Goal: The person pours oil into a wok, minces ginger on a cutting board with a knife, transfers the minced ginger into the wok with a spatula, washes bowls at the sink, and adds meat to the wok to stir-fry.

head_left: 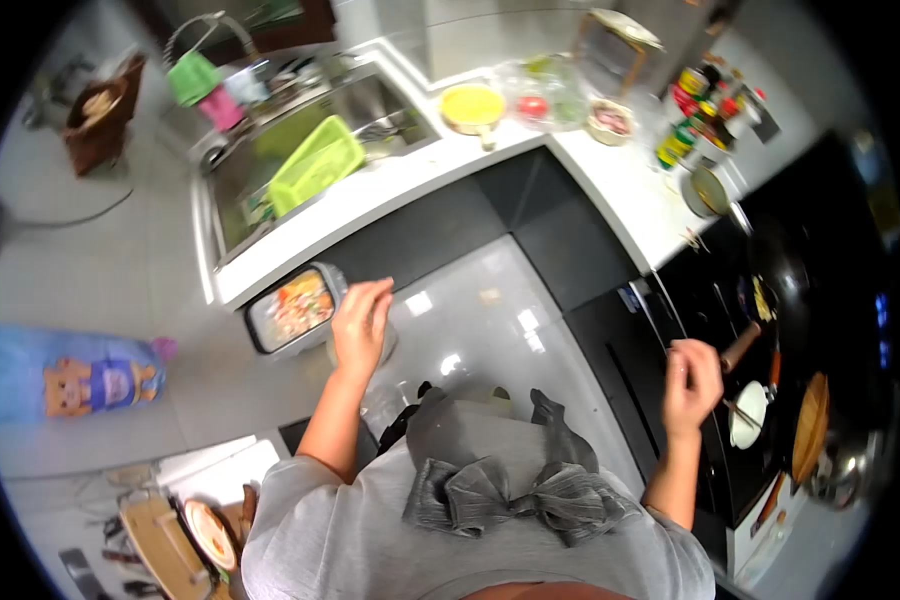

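Observation:
My left hand (363, 325) is raised over the floor beside a bin (262, 322) full of food scraps; its fingers are loosely bent and a little apart, with nothing seen in them. Near the edge of the black stove, my right hand (692, 385) is curled closed, and no object shows in it. Just beyond it lies a wooden handle (740, 347). To its right are a white bowl (748, 418) with chopsticks across it and a round wooden board or lid (810, 428). A dark wok (780, 268) sits farther up the stove.
The sink (238, 205) holds a green basket (317, 165). On the white counter (610, 185) are a yellow pan (472, 106), a bowl of meat (610, 120) and sauce bottles (678, 143). A metal pot (845, 470) stands lower right; a wooden board (160, 540) lies lower left.

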